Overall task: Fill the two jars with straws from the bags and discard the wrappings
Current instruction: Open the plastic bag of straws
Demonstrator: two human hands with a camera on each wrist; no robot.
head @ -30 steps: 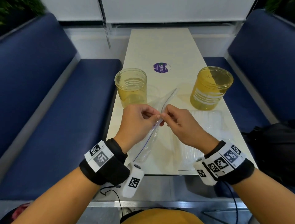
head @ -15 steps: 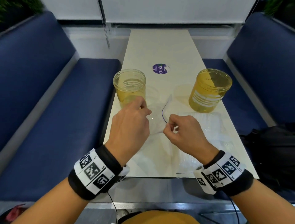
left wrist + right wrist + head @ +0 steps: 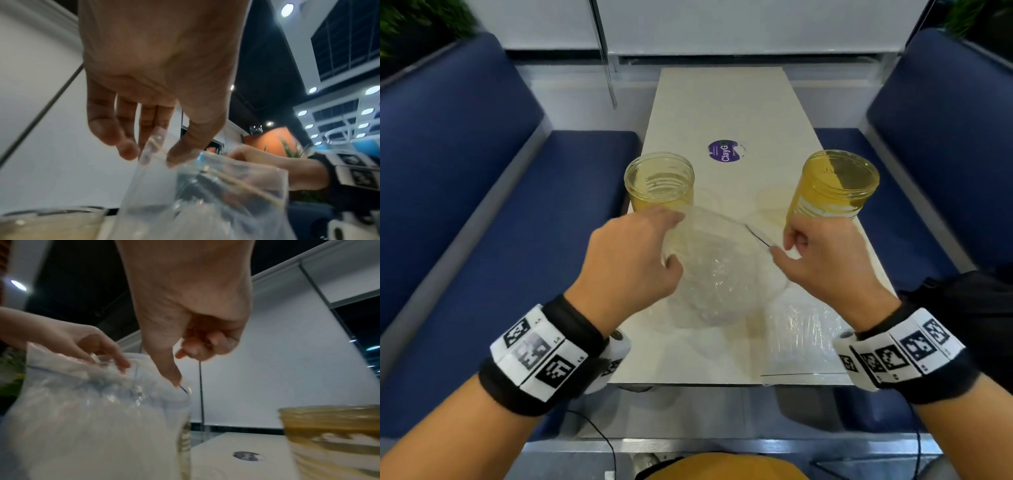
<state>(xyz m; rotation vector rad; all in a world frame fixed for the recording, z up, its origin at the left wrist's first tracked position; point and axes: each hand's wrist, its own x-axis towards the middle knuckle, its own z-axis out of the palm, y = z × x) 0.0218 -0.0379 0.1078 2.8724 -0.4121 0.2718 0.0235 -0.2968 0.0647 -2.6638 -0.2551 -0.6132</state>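
Tabletop (image 3: 722,102) runs up frame centre; we keep bag (image 3: 719,274) low over it, mid-frame between jars (image 3: 659,185). Left hand (image 3: 633,253) pinches one mouth edge, right hand (image 3: 822,257) pinches other; we spread evenly, avoid tearing.

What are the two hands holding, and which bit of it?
Both hold one clear plastic bag by its open top edge. The left hand pinches the rim near the pale jar; the right hand pinches the opposite rim, at the blue zip line.
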